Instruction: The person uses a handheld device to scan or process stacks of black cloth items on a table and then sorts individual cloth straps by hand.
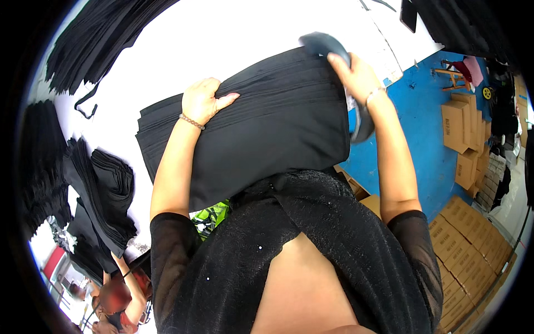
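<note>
A thick stack of folded black fabric lies before me, partly on the white tabletop and reaching to my body. My left hand rests on the layered upper edge of the stack, its thumb apart from the other fingers. At the stack's right end, my right hand is closed on a dark curved thing, blurred, perhaps a strip of fabric. A similar dark curved part shows below my right wrist.
More black fabric piles lie at the upper left and left. A phone lies at the upper right. Cardboard boxes stand on the blue floor at right. Another person is at the lower left.
</note>
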A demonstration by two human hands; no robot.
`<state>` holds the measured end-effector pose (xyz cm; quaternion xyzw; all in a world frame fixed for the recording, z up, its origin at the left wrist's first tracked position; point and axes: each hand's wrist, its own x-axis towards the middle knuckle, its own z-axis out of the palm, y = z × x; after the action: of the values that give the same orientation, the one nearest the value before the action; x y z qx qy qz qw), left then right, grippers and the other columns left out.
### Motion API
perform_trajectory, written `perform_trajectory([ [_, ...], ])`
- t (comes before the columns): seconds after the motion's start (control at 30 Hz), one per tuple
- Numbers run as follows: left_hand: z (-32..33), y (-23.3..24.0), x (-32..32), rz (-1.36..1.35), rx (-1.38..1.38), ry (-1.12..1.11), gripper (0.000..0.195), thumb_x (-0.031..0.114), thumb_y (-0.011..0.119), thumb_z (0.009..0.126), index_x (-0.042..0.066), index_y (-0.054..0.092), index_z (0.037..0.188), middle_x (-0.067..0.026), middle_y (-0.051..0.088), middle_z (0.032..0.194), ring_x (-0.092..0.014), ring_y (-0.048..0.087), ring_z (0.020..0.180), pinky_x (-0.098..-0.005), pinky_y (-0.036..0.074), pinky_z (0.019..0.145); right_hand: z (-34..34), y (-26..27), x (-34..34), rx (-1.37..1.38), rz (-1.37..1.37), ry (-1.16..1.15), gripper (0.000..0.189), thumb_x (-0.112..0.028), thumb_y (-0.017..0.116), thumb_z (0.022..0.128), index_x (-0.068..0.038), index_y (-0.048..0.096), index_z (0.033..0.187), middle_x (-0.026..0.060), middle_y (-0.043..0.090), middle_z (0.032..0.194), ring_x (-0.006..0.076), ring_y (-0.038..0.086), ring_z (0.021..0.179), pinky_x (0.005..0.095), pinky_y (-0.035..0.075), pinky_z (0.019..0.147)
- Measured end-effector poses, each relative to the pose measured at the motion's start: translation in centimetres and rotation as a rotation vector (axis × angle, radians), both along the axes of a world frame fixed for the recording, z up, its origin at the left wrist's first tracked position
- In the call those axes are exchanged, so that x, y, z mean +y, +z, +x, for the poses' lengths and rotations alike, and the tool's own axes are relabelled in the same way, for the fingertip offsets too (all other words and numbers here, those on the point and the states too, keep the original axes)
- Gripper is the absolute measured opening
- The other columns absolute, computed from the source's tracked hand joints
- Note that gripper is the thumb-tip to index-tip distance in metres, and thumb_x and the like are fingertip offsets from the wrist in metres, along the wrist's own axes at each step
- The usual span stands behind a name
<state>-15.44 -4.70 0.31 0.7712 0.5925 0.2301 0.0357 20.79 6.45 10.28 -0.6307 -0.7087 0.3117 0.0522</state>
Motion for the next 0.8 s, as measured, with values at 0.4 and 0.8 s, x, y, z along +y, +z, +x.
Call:
perform_trajectory([
  [0.4,1.0,0.8,-1.0,-0.219,0.176,0.258,0.052,0.056,0.077,0.078,0.005,0.065,0.078,-0.0096,0.061,0.075,-0.028,0.061,0.07,-0.0401,0.052,0.067,3.8,-0.3,0.2,-0.107,0.069,-0.167,0.069,-0.06,0.051,0.097,0.006,0.062,0.109,0.0328,0.069,0.096,0.0458,0.068,0.1,0.0496,0.052,0.088],
  [0.8,12.7,4.7,4.5,-0.067,0.163,0.015,0.083,0.067,0.079,0.069,-0.001,0.065,0.113,-0.0147,0.07,0.11,-0.033,0.063,0.109,-0.0437,0.05,0.095,9.2,1.5,-9.9,0.575,0.132,-0.512,0.04,-0.041,0.066,0.099,-0.002,0.059,0.095,0.001,0.055,0.062,0.01,0.053,0.047,0.027,0.043,0.043],
])
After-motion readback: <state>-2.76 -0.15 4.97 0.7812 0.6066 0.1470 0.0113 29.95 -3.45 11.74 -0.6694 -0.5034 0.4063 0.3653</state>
